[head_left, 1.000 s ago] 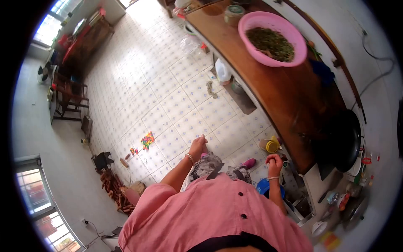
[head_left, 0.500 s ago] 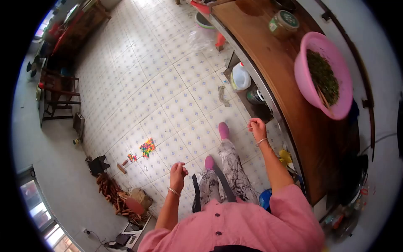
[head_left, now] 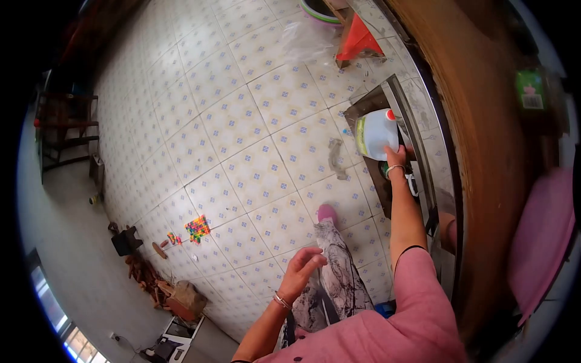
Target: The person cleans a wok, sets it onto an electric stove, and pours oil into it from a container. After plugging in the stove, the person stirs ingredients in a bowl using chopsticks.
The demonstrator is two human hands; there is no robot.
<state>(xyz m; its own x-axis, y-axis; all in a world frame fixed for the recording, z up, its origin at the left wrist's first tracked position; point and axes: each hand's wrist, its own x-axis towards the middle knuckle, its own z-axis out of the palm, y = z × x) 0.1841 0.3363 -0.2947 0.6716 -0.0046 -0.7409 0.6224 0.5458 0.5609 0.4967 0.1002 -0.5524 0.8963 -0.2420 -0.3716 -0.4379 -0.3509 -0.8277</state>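
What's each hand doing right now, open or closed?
Left hand: open, loosely curled, nothing seen in it.
Right hand: at the plastic jug, but whether it's closed on it can't be told.

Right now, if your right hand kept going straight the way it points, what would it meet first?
Most likely the pale jug: the right hand overlaps its edge, though depth leaves contact unclear.

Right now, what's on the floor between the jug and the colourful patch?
In the head view, a greyish strip on the tiles, nearer the jug than the colourful patch.
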